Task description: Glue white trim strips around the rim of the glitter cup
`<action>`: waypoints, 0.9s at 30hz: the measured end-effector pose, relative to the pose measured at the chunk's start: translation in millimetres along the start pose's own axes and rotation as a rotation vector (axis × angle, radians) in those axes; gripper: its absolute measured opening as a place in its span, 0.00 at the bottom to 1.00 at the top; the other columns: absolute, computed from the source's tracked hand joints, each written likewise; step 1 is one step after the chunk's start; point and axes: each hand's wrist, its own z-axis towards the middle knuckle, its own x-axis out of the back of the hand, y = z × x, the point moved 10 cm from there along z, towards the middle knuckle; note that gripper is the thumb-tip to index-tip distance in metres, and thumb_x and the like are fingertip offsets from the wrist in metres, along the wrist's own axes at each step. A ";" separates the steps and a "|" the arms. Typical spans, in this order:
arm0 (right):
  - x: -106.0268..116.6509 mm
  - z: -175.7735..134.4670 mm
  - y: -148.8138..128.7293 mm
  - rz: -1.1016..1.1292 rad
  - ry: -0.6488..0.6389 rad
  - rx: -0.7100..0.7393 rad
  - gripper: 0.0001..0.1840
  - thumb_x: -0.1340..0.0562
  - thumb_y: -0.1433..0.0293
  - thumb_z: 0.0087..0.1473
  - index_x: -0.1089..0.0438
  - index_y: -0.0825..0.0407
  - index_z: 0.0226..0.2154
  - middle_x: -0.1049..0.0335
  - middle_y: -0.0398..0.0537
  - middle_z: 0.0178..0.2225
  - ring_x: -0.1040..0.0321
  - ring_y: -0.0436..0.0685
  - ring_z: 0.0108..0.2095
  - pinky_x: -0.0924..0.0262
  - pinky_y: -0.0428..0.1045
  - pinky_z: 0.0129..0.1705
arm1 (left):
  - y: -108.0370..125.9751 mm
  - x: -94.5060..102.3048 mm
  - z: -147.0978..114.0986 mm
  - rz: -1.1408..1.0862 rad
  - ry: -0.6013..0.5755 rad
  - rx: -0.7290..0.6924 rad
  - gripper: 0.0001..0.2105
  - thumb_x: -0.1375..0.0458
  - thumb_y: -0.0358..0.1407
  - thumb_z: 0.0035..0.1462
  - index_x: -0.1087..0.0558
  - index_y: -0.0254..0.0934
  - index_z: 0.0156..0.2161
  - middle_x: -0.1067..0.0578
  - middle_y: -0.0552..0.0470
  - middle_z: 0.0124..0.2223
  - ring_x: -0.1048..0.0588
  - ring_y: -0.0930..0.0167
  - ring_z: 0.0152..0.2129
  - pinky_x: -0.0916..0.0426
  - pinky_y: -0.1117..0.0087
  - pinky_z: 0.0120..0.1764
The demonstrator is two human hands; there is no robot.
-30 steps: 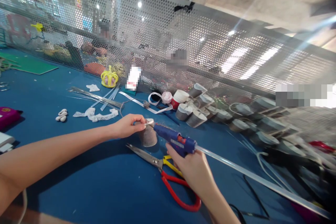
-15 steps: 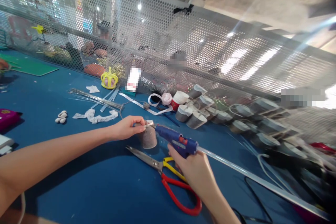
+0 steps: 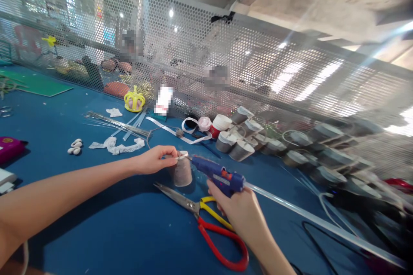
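Observation:
A small greyish cup (image 3: 183,174) stands on the blue table, with a pale rim at its top. At that rim my left hand (image 3: 158,159) is closed in a pinch on a thin cord; the fingers cover part of the cup. My right hand (image 3: 240,208) is wrapped round the handle of a blue glue gun (image 3: 219,174), its nozzle at the cup's rim. A long clear glue stick (image 3: 290,208) sticks out of the gun's back. Just below lie large scissors (image 3: 193,206) with red and yellow handles, blades partly open, partly under my right hand.
Several grey cups (image 3: 241,150) lie in a pile along the perforated metal screen (image 3: 193,51). Lace (image 3: 121,146), wires (image 3: 112,120), white ribbon (image 3: 164,124) and a yellow crown-shaped piece (image 3: 134,99) lie farther back. A black cable (image 3: 318,240) runs at lower right.
The whole view has shifted slightly. Both hands keep the same hold, and the nozzle stays close to the cup's rim.

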 end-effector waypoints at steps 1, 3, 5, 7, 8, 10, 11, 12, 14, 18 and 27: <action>-0.4 -0.4 -1.2 0.006 -0.012 0.007 0.09 0.43 0.66 0.41 0.29 0.53 0.21 0.38 0.42 0.09 0.39 0.51 0.13 0.44 0.45 0.17 | -0.2 -0.1 0.3 0.000 -0.002 -0.004 0.06 0.52 0.32 0.51 0.40 0.33 0.25 0.36 0.55 0.28 0.39 0.76 0.26 0.42 0.76 0.33; -2.1 -1.5 -0.3 0.022 -0.028 0.008 0.09 0.42 0.66 0.40 0.29 0.53 0.22 0.37 0.42 0.10 0.38 0.52 0.14 0.43 0.44 0.18 | -0.8 -0.3 0.5 -0.008 -0.006 -0.010 0.06 0.53 0.32 0.51 0.40 0.33 0.25 0.36 0.55 0.28 0.39 0.76 0.26 0.42 0.76 0.33; -4.2 -2.6 5.0 0.034 -0.030 -0.010 0.09 0.43 0.65 0.41 0.29 0.52 0.21 0.36 0.42 0.10 0.39 0.51 0.13 0.44 0.45 0.17 | -1.6 -0.6 0.5 -0.022 -0.010 -0.010 0.06 0.53 0.32 0.51 0.40 0.33 0.25 0.37 0.56 0.28 0.39 0.77 0.26 0.42 0.76 0.33; -6.6 -3.3 10.1 0.039 -0.033 -0.022 0.11 0.44 0.65 0.42 0.30 0.52 0.19 0.36 0.42 0.10 0.40 0.51 0.12 0.45 0.45 0.15 | -2.0 -0.8 0.3 -0.034 -0.013 -0.013 0.06 0.52 0.32 0.51 0.40 0.33 0.25 0.37 0.56 0.28 0.39 0.77 0.26 0.42 0.76 0.33; -7.4 -3.4 10.8 0.040 -0.038 -0.016 0.10 0.44 0.65 0.42 0.30 0.51 0.19 0.36 0.42 0.10 0.39 0.51 0.12 0.45 0.45 0.15 | -1.9 -1.2 0.3 -0.036 -0.017 -0.018 0.06 0.52 0.32 0.51 0.40 0.33 0.25 0.37 0.56 0.28 0.39 0.77 0.26 0.42 0.76 0.33; -7.0 -3.2 8.4 0.042 -0.047 0.007 0.08 0.43 0.66 0.41 0.29 0.51 0.20 0.37 0.42 0.10 0.38 0.52 0.14 0.44 0.45 0.17 | -1.6 -1.8 0.3 -0.029 -0.024 -0.028 0.06 0.53 0.32 0.51 0.40 0.33 0.25 0.37 0.56 0.28 0.40 0.77 0.26 0.43 0.76 0.33; -5.8 -2.9 5.7 0.043 -0.051 0.022 0.07 0.42 0.67 0.40 0.29 0.51 0.21 0.37 0.41 0.09 0.37 0.53 0.15 0.43 0.45 0.18 | -1.6 -2.1 0.4 -0.024 -0.028 -0.031 0.06 0.53 0.32 0.52 0.40 0.34 0.25 0.37 0.56 0.28 0.40 0.77 0.26 0.43 0.76 0.32; -4.3 -2.5 2.3 0.044 -0.055 0.035 0.07 0.42 0.68 0.39 0.28 0.51 0.22 0.38 0.41 0.09 0.37 0.53 0.15 0.42 0.45 0.19 | -1.8 -2.3 0.5 -0.023 -0.029 -0.032 0.06 0.53 0.32 0.52 0.41 0.34 0.25 0.37 0.56 0.28 0.39 0.77 0.26 0.43 0.76 0.32; -0.9 -1.8 -4.6 0.043 -0.053 0.050 0.08 0.42 0.69 0.38 0.28 0.51 0.23 0.38 0.41 0.09 0.36 0.54 0.16 0.41 0.46 0.21 | -1.8 -2.1 0.7 -0.031 -0.026 -0.033 0.06 0.53 0.32 0.52 0.41 0.34 0.25 0.37 0.55 0.28 0.39 0.76 0.26 0.42 0.76 0.32; 4.8 -1.8 -8.1 0.068 0.006 0.002 0.08 0.43 0.68 0.39 0.29 0.52 0.20 0.36 0.44 0.11 0.36 0.53 0.16 0.42 0.45 0.20 | -1.4 -1.2 0.9 -0.029 -0.023 -0.039 0.06 0.53 0.32 0.52 0.41 0.34 0.25 0.36 0.55 0.29 0.39 0.76 0.27 0.42 0.75 0.34; -12.3 -2.5 30.6 0.200 -0.098 -0.312 0.14 0.42 0.62 0.39 0.36 0.53 0.13 0.40 0.41 0.07 0.44 0.49 0.09 0.45 0.44 0.13 | -2.3 -3.5 1.5 -0.067 -0.070 -0.065 0.08 0.53 0.34 0.53 0.42 0.34 0.25 0.33 0.51 0.34 0.35 0.71 0.37 0.41 0.70 0.41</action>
